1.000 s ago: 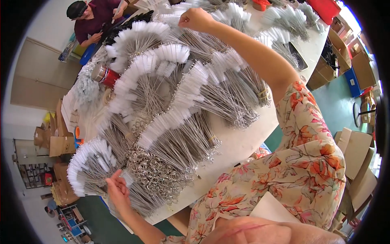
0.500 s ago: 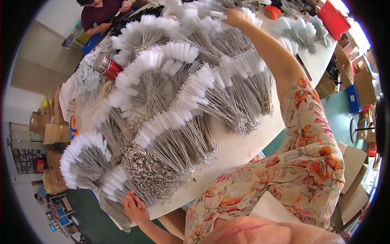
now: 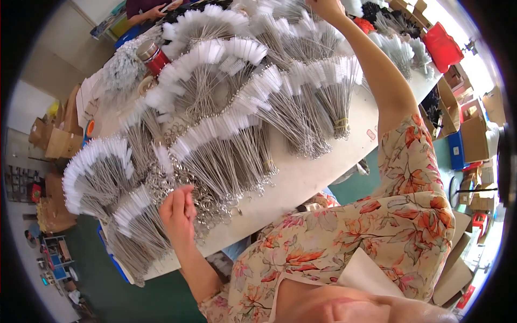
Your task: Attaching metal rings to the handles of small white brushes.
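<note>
My left hand [image 3: 179, 216] is over the near left of the table, its fingers curled together in a pinch. Just beyond its fingertips a white-bristled wire brush head [image 3: 163, 158] lies over a heap of metal rings [image 3: 202, 202]; whether the fingers grip its stem I cannot make out. My right arm stretches far across the table. The right hand [image 3: 326, 7] is cut by the top edge beside white brush heads [image 3: 309, 24], and its fingertips are hidden. Fanned bundles of white brushes with thin wire stems [image 3: 231, 167] spread between the hands.
A red flask with a metal lid [image 3: 153, 56] stands among the brushes at far left. Beyond it, a person's hands [image 3: 161, 9] show at the table edge. A red bag [image 3: 442, 47] sits at far right, with cardboard boxes [image 3: 474, 137] beyond. Bare tabletop [image 3: 301, 177] shows along the near edge.
My left hand has moved up and away from the near brush bundle to the rings. A brush head now shows above them. My right hand has reached farther out. The whole view has shifted.
</note>
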The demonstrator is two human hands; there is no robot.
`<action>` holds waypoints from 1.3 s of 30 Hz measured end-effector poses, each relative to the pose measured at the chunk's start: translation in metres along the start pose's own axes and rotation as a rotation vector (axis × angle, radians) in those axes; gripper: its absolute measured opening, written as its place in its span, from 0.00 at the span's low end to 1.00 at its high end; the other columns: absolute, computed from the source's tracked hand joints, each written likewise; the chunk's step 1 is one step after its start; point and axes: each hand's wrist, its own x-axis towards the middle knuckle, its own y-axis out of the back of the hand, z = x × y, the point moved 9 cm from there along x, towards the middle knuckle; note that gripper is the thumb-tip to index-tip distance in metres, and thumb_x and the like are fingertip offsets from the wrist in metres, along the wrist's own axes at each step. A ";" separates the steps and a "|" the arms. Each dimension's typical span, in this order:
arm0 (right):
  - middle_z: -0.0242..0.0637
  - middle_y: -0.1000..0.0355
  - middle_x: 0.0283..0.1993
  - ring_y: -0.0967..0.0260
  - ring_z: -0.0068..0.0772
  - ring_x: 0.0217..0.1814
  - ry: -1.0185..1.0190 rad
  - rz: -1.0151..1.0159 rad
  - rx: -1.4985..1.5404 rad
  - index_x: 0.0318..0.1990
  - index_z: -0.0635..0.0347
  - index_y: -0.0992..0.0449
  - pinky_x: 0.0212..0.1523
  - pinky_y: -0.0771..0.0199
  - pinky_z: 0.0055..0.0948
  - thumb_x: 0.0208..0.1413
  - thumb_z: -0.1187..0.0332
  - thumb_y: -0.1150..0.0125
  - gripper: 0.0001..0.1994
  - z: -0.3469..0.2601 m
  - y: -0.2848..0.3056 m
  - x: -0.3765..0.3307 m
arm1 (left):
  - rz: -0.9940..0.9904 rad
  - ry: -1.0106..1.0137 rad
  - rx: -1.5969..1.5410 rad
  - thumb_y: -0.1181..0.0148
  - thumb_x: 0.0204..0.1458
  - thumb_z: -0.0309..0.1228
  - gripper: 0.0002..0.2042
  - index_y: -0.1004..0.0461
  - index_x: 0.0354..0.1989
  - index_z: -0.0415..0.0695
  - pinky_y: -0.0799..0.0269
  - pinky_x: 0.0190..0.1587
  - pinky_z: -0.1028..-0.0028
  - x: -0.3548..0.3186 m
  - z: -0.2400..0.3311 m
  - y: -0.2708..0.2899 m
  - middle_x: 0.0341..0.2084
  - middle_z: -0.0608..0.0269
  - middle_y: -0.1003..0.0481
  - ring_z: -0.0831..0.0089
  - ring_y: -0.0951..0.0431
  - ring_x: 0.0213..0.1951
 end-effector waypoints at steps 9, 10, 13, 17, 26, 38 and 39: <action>0.37 0.33 0.44 0.35 0.33 0.50 0.319 -0.762 1.630 0.39 0.62 0.32 0.50 0.28 0.39 0.62 0.64 0.58 0.11 -0.281 0.072 -0.219 | -0.009 -0.494 0.062 0.50 0.54 0.23 0.11 0.31 0.45 0.37 0.34 0.20 0.80 -0.005 0.056 -0.062 0.23 0.62 0.29 0.79 0.30 0.18; 0.35 0.31 0.38 0.31 0.28 0.41 0.313 -0.738 1.793 0.40 0.64 0.30 0.45 0.27 0.26 0.60 0.66 0.54 0.10 -0.297 0.073 -0.250 | 0.010 -0.486 0.064 0.50 0.54 0.23 0.11 0.31 0.45 0.37 0.34 0.20 0.80 0.003 0.048 -0.068 0.23 0.62 0.29 0.79 0.30 0.18; 0.33 0.31 0.40 0.35 0.24 0.46 0.372 -0.861 1.528 0.49 0.62 0.34 0.49 0.32 0.27 0.59 0.66 0.50 0.13 -0.335 0.079 -0.317 | 0.134 -0.840 0.419 0.52 0.55 0.22 0.06 0.31 0.39 0.37 0.30 0.27 0.80 -0.012 0.051 -0.071 0.23 0.64 0.29 0.80 0.29 0.28; 0.38 0.32 0.47 0.38 0.28 0.53 0.409 -0.496 1.570 0.49 0.60 0.29 0.54 0.38 0.29 0.59 0.64 0.50 0.14 -0.302 0.050 -0.313 | 0.338 -1.004 0.449 0.51 0.53 0.18 0.04 0.33 0.36 0.32 0.25 0.39 0.74 -0.034 0.036 -0.032 0.41 0.55 0.37 0.69 0.25 0.33; 0.26 0.36 0.27 0.41 0.16 0.26 -0.528 -1.275 2.519 0.42 0.60 0.34 0.27 0.39 0.14 0.61 0.66 0.55 0.09 -0.306 -0.020 -0.366 | 0.107 -1.233 0.861 0.37 0.41 0.30 0.17 0.28 0.41 0.37 0.34 0.43 0.69 -0.061 -0.032 -0.072 0.39 0.56 0.31 0.63 0.30 0.41; 0.32 0.30 0.25 0.35 0.20 0.23 0.405 -1.314 1.287 0.33 0.65 0.27 0.24 0.35 0.22 0.56 0.68 0.47 0.08 -0.306 0.015 -0.418 | -0.339 -0.626 0.379 0.35 0.43 0.31 0.16 0.30 0.40 0.41 0.32 0.41 0.71 -0.050 -0.051 -0.040 0.40 0.58 0.31 0.67 0.30 0.43; 0.32 0.30 0.25 0.35 0.20 0.23 0.394 -1.318 1.294 0.33 0.65 0.27 0.24 0.35 0.22 0.56 0.68 0.47 0.08 -0.304 0.016 -0.419 | -0.346 -0.616 0.382 0.35 0.43 0.31 0.16 0.30 0.40 0.41 0.32 0.41 0.71 -0.054 -0.050 -0.039 0.40 0.58 0.31 0.67 0.30 0.43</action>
